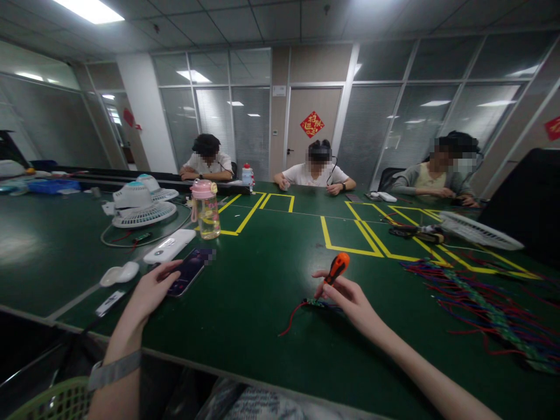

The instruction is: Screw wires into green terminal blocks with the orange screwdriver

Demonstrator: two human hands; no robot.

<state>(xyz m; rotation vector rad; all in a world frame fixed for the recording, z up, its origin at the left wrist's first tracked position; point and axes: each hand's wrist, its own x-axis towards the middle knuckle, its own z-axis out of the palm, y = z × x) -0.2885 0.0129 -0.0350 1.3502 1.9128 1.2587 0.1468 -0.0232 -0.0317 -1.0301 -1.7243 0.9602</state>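
Note:
My right hand [343,291] grips a screwdriver [338,269] with an orange and black handle, tilted, its handle pointing up. Just below the hand a small green circuit board [315,303] with a red wire lies on the green table; the fingers partly cover it, and I cannot tell whether the screwdriver's tip touches it. My left hand [153,287] rests over the left edge of a dark smartphone [191,273] lying flat, fingers stretched onto its screen. On that wrist is a grey band.
At right lies a row of circuit boards [490,309] with red and blue wires. A pink-lidded bottle [207,213], a white case [170,246] and white-blue fan parts [140,207] stand at left. Yellow tape [354,252] marks the table. Several people sit across.

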